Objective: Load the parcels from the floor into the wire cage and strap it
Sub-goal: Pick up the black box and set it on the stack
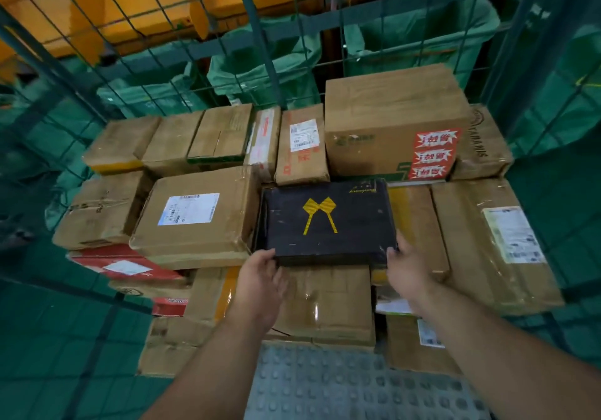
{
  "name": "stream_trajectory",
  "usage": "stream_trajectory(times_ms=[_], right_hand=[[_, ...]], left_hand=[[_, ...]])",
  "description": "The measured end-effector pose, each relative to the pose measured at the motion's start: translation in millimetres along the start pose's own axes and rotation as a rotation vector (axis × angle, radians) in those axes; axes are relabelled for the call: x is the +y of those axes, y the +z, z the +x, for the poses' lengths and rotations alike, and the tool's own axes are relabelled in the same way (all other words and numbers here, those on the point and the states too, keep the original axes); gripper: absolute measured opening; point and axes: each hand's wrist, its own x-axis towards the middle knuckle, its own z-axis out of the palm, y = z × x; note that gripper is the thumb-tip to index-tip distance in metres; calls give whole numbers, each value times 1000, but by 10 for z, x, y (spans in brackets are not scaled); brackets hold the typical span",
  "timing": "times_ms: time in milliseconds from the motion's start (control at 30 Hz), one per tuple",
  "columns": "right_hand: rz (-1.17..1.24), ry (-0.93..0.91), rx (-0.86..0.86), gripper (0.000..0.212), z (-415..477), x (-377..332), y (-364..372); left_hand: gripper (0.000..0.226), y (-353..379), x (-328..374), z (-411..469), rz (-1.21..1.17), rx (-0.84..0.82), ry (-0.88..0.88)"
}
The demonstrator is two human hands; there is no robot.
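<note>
A flat black box point(328, 221) with a yellow bow mark lies on top of the stacked cardboard parcels inside the green wire cage point(260, 61). My left hand point(260, 283) grips its near left corner, thumb on the top edge. My right hand point(408, 266) holds its near right corner. Brown taped parcels fill the cage around it, among them a labelled box point(195, 214) to the left and a tall carton point(393, 120) with red stickers behind.
Green sacks point(260, 78) and yellow bins point(97, 6) stand behind the cage's back mesh. A grey bubble-wrap parcel point(341, 387) lies nearest me at the bottom. A red and white parcel point(123, 266) sits low on the left. Green floor shows through the left mesh.
</note>
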Motion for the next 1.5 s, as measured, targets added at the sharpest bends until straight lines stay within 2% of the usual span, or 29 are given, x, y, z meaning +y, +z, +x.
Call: stream_trajectory(times_ms=[67,167,300,500,600,667,800,900,1200,1300,1500], right_hand=[[-24,-22,-25,57,-130,-101,-54],[-24,22,-48,68,-341,-177,-148],[-3,176,27,53,-525,-28,-209],[24,207,22,43,-1188,272,-224],[59,212,68,20,-1684,389,-204],[94,193,131,11,-2039,506,-175],[212,233,243,20,-2866,755,-99],[274,274,355,18,-3482,1031,-86],[543,384,789,21,-5644,2166,-224],[665,414,944,15,-6372,2589,-219],[869,484,1207,16,-7938,3737,-44]], left_hand=[[42,-5,-11,-34,21,9,-20],[34,-29,-104,-88,125,49,-34],[35,-128,-283,-309,216,-11,-106],[35,-334,-573,-654,412,-147,-155],[33,-344,-697,-831,481,-213,-195],[30,-354,-761,-976,541,-265,-218],[25,-362,-972,-1276,652,-404,-263],[22,-354,-1287,-1513,752,-530,-310],[19,-291,-2694,-3033,1155,-1010,-380],[18,-362,-3221,-3670,1283,-1147,-385],[19,-880,-4413,-5091,1543,-1388,-419]])
